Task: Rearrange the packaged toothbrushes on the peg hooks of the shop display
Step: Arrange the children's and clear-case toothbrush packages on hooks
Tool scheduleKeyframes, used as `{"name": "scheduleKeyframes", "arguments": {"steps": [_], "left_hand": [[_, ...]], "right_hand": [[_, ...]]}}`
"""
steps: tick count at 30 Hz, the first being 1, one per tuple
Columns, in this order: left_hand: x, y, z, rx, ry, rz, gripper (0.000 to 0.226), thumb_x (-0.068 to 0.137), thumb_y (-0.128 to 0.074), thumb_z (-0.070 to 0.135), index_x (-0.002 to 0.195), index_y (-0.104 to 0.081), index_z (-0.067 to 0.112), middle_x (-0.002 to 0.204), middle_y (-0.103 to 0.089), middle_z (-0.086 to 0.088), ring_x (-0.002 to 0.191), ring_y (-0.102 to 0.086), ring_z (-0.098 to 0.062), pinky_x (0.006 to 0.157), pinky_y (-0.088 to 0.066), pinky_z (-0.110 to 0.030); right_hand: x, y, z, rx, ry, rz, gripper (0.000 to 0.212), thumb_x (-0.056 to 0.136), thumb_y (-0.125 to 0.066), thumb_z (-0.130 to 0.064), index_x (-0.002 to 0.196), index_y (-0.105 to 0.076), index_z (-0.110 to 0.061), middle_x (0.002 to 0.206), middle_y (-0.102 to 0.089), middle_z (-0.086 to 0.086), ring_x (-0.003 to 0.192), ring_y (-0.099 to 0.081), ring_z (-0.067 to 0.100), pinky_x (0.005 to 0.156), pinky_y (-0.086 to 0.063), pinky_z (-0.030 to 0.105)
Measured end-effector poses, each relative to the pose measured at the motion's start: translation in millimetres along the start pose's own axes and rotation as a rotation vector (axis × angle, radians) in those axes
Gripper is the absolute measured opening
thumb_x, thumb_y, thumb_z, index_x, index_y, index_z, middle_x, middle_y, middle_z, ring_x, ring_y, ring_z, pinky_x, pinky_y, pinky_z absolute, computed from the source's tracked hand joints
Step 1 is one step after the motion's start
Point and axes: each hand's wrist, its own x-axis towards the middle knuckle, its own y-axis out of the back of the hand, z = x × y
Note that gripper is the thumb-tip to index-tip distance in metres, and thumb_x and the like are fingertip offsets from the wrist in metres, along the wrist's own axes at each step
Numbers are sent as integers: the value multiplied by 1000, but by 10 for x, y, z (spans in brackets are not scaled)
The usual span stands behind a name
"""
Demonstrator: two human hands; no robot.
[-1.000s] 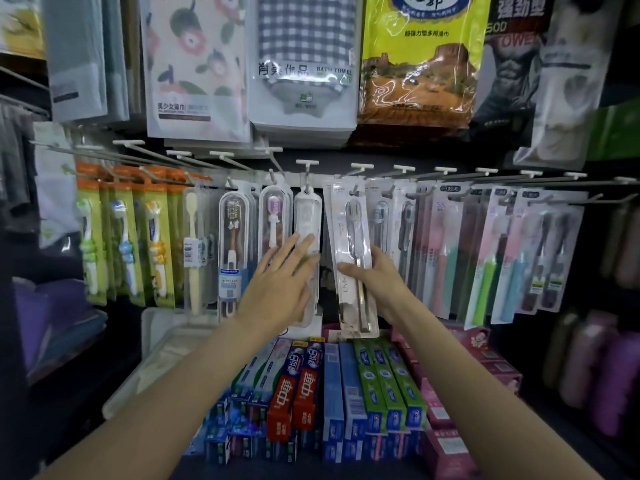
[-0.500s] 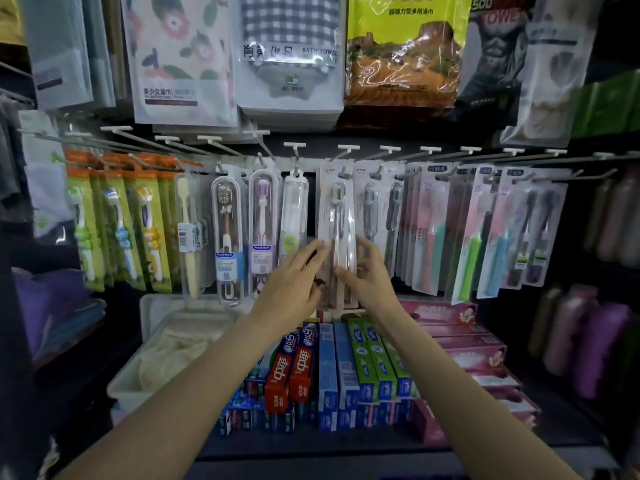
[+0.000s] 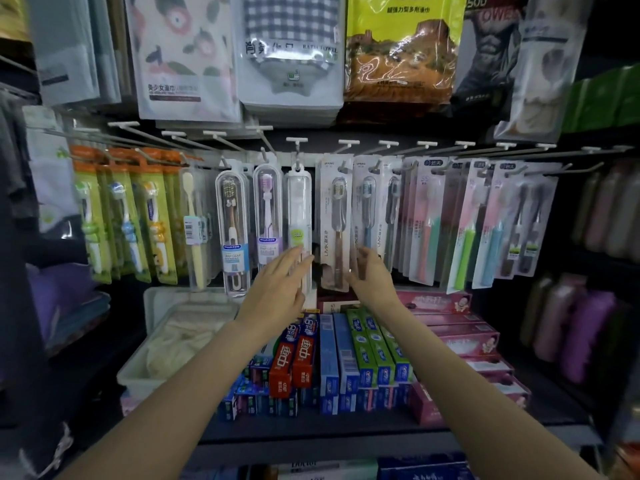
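Both hands open – left hand (image 3: 281, 285), right hand (image 3: 371, 276) flanking hung toothbrush pack (image 3: 335, 226).

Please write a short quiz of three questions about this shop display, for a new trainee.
1. True or false: the left hand grips a toothbrush pack.
2. Which hangs nearest the right hand? A) the grey toothbrush pack B) the green toothbrush packs C) the yellow towel bag
3. Fill in: the toothpaste boxes lie on the ____ below the peg hooks.

Key: 1 false, its fingers are straight. 2 A. 3 shelf.
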Motion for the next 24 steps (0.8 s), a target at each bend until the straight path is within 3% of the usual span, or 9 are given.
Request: {"name": "scheduleKeyframes", "arguments": {"steps": [2, 7, 15, 21, 24], "left_hand": [[-5, 43, 4, 6, 7, 7, 60, 95, -41, 14, 148, -15, 20, 156, -7, 0, 143, -6, -14, 105, 8, -21], [-4, 107, 11, 17, 26, -9, 60, 93, -42, 14, 148, -16, 20, 156, -7, -1, 143, -7, -16, 109, 3, -25], [96, 183, 36, 24, 62, -22, 60, 91, -44, 11, 146, -22, 19, 156, -5, -2, 143, -5, -18, 117, -10, -36], [242, 237, 125, 74, 92, 14, 63, 93, -42, 13, 148, -12, 20, 156, 3, 0, 144, 4, -16, 113, 3, -30], [313, 234, 190, 111, 103, 8, 63, 93, -42, 14, 148, -10, 21, 156, 4, 0, 144, 4, -17, 114, 2, -32]], "right_hand": [[18, 24, -59, -25, 6, 11, 57, 89, -58, -7, 139, -31, -7, 140, -40, 12, 129, -40, 25, 109, -34, 35], [41, 145, -239, -78, 32, 28, 49, 89, -57, -7, 134, -36, -6, 134, -44, 12, 122, -45, 25, 98, -37, 28], [149, 284, -420, 3, 42, 23, 52, 90, -57, -10, 136, -33, -4, 134, -46, 13, 123, -45, 26, 103, -37, 31], [333, 274, -600, 42, 83, -1, 53, 92, -55, -10, 139, -30, -6, 138, -43, 12, 126, -43, 25, 101, -37, 31], [374, 259, -612, 26, 87, -20, 49, 93, -50, -6, 138, -30, -7, 135, -45, 14, 122, -46, 26, 99, -39, 33]]}}
